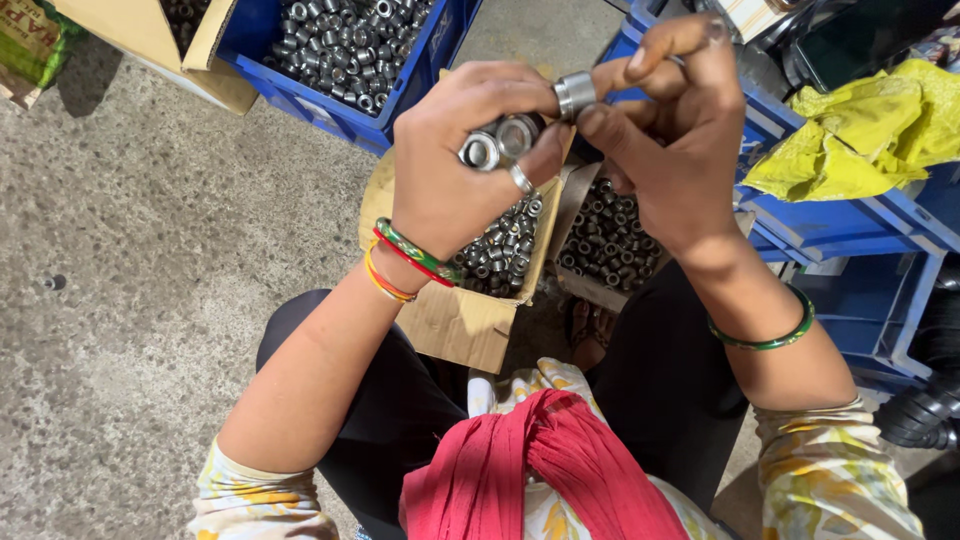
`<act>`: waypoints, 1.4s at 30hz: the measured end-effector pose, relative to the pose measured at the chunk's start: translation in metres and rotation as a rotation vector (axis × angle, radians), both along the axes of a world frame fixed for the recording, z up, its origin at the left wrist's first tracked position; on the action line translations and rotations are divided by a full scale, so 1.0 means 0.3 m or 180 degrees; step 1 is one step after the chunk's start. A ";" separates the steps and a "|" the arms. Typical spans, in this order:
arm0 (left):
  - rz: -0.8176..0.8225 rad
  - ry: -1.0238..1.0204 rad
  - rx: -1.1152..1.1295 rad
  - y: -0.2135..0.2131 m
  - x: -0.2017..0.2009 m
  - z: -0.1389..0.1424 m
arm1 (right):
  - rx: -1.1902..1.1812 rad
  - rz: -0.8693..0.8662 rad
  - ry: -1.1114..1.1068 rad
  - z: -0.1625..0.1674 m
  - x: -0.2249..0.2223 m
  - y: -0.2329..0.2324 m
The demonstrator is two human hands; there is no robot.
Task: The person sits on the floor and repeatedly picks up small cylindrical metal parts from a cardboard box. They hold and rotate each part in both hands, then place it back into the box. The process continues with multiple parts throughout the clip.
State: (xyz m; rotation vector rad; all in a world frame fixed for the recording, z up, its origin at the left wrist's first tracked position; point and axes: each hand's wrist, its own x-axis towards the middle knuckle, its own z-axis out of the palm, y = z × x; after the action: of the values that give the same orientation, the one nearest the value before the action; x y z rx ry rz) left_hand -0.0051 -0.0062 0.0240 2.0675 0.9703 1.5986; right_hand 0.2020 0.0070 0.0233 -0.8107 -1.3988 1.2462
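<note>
My left hand (455,165) is closed around a few short metal sleeves (498,140), whose round open ends show between the fingers. My right hand (675,130) pinches one more metal sleeve (575,93) between thumb and forefinger, right beside the left hand's thumb. Both hands hover above two open cardboard boxes: the left box (455,320) and the right box (585,280) each hold several of the same small metal sleeves. Coloured bangles sit on both wrists.
A blue plastic crate (300,95) full of metal sleeves stands at the top, beside another cardboard box (140,35). More blue crates (860,220) with a yellow cloth (860,130) stand at the right. Bare concrete floor (150,260) lies to the left.
</note>
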 end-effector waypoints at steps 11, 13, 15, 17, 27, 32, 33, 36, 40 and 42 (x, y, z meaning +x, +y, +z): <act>-0.1887 -0.2425 -0.3399 0.028 -0.040 -0.029 | 0.2177 -0.0313 -0.1166 -0.032 0.003 -0.003; -0.1869 -0.2415 -0.3333 0.027 -0.043 -0.028 | 0.2201 -0.0318 -0.1220 -0.035 0.002 -0.006; -0.1740 -0.2141 -0.3084 0.023 -0.043 -0.024 | 0.2172 -0.0367 -0.1279 -0.038 0.003 -0.009; -0.1566 -0.1822 -0.2780 0.020 -0.041 -0.017 | 0.2046 -0.0352 -0.1219 -0.041 0.003 -0.013; -0.0708 -0.0434 -0.0883 0.017 -0.029 -0.006 | 0.0748 -0.0055 -0.0462 -0.017 0.000 -0.005; -0.0311 -0.0091 -0.0631 0.012 -0.021 -0.011 | 0.0298 0.0051 -0.0182 -0.023 0.004 -0.002; -0.0265 -0.0046 -0.0625 0.011 -0.020 -0.011 | 0.0257 0.0076 -0.0152 -0.025 0.005 0.001; -0.0233 -0.0056 -0.0847 0.009 -0.018 -0.012 | 0.0111 0.0129 -0.0057 -0.028 0.009 0.008; -0.0525 -0.0424 -0.1014 0.019 -0.016 -0.015 | 0.0028 0.0088 -0.0131 -0.030 0.012 0.006; -0.0596 -0.0803 -0.1947 0.021 -0.021 -0.018 | 0.0172 0.0070 -0.0282 -0.031 0.012 0.004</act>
State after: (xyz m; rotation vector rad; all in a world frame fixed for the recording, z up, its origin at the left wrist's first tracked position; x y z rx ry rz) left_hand -0.0115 0.0002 0.0187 1.4553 0.9838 1.2274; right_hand 0.2057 0.0081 0.0139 -0.8237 -1.5098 1.1963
